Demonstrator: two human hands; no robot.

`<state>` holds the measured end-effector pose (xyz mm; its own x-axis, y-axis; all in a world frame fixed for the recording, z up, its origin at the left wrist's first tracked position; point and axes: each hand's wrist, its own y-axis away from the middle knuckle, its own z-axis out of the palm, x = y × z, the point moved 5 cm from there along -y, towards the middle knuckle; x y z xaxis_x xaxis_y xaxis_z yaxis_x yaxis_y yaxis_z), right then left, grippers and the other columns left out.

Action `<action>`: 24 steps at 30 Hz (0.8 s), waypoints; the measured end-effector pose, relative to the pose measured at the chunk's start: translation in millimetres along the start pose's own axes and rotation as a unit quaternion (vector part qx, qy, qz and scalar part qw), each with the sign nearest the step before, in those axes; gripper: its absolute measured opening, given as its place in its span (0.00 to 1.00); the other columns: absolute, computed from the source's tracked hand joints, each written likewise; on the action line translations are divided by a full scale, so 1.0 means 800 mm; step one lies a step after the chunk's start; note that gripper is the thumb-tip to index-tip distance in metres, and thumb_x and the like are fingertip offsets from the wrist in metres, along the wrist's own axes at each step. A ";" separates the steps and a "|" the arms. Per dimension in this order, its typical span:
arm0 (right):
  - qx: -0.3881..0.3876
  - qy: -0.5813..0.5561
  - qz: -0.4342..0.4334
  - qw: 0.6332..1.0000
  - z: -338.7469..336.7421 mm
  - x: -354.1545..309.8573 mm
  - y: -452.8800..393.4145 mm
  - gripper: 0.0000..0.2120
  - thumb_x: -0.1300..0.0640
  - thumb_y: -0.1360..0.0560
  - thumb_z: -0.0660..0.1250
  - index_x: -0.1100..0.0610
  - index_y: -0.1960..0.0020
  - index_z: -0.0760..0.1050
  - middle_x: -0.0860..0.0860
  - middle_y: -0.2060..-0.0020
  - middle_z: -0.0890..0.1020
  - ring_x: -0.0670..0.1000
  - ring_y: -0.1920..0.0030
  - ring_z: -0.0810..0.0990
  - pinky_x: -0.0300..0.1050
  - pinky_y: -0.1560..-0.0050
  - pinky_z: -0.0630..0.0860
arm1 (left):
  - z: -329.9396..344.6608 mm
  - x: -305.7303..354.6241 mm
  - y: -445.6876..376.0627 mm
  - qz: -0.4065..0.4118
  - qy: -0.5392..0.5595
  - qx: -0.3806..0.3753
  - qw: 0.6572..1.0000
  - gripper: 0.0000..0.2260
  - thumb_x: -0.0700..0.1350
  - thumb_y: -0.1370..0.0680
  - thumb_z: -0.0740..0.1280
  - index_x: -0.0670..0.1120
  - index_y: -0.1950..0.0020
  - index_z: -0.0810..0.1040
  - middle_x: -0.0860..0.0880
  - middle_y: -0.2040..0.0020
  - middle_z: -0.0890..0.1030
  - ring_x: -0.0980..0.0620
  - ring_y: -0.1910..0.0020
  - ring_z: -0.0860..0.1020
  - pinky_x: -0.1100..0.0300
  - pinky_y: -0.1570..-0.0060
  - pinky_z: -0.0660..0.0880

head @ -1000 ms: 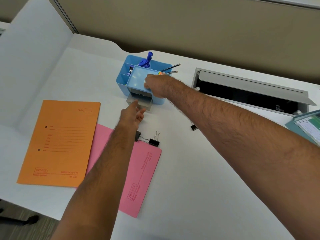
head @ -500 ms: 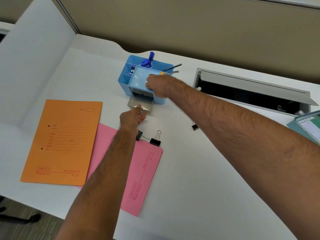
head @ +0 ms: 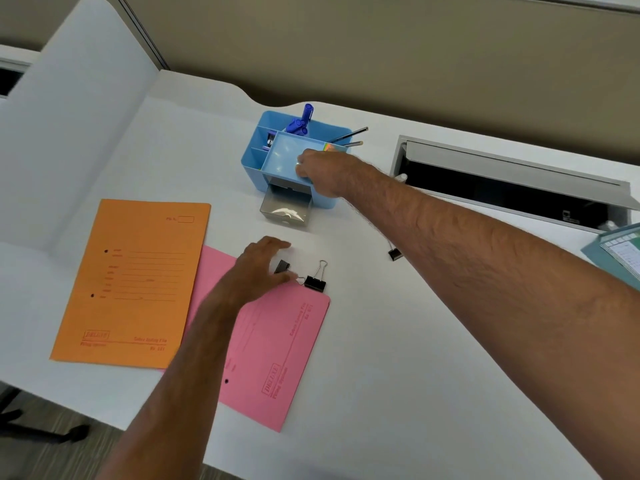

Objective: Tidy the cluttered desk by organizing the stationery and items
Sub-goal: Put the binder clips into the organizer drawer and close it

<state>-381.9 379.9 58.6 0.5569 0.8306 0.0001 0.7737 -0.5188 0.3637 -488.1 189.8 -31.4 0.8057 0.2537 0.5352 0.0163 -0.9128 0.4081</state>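
Note:
A light blue desk organizer (head: 254, 161) stands at the back of the white desk, with blue pens (head: 302, 120) and pencils (head: 348, 135) in it. Its clear drawer (head: 285, 209) is pulled out at the front. My right hand (head: 320, 171) rests on the organizer's top front edge, gripping it. My left hand (head: 258, 268) hovers over the desk with fingers spread around a black binder clip (head: 282, 266). A second binder clip (head: 316, 280) lies right beside it, and a third (head: 394, 253) lies partly under my right forearm.
An orange folder (head: 133, 282) lies at the left, overlapping a pink folder (head: 273, 351). An open cable tray (head: 512, 181) is set into the desk at the right. A teal calendar (head: 620, 251) sits at the right edge. A white divider panel (head: 69, 116) stands at the left.
My left hand has let go of the drawer after pulling it out and has moved back toward me, down to the binder clips. My right hand has stayed on the organizer.

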 end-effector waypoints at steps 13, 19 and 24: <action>0.184 -0.250 0.064 0.948 0.020 -0.013 0.050 0.31 0.67 0.20 0.64 0.51 0.20 0.63 0.51 0.20 0.61 0.56 0.20 0.57 0.54 0.23 0.61 | -0.004 -0.006 0.006 0.029 -0.120 0.013 0.992 0.23 0.51 0.24 0.76 0.53 0.30 0.76 0.52 0.26 0.71 0.48 0.28 0.70 0.44 0.31 0.67; 0.286 -0.253 0.036 0.924 0.087 -0.032 0.123 0.27 0.65 0.22 0.62 0.54 0.24 0.68 0.53 0.30 0.73 0.55 0.33 0.70 0.50 0.35 0.74 | -0.014 -0.008 0.009 0.033 -0.109 0.038 0.993 0.22 0.53 0.24 0.76 0.51 0.33 0.76 0.51 0.31 0.75 0.48 0.31 0.71 0.46 0.31 0.66; 0.193 -0.202 0.061 0.958 0.172 -0.037 0.159 0.29 0.50 0.17 0.59 0.57 0.19 0.57 0.55 0.23 0.65 0.56 0.24 0.64 0.53 0.24 0.64 | -0.047 0.007 0.010 0.027 -0.071 0.125 0.989 0.19 0.50 0.24 0.77 0.47 0.36 0.78 0.47 0.35 0.79 0.46 0.33 0.72 0.49 0.32 0.68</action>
<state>-258.1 261.6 -23.4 0.6610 0.6534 -0.3690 0.7064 -0.7077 0.0124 -506.0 195.8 2.7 0.8843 0.1702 0.4347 0.1022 -0.9792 0.1755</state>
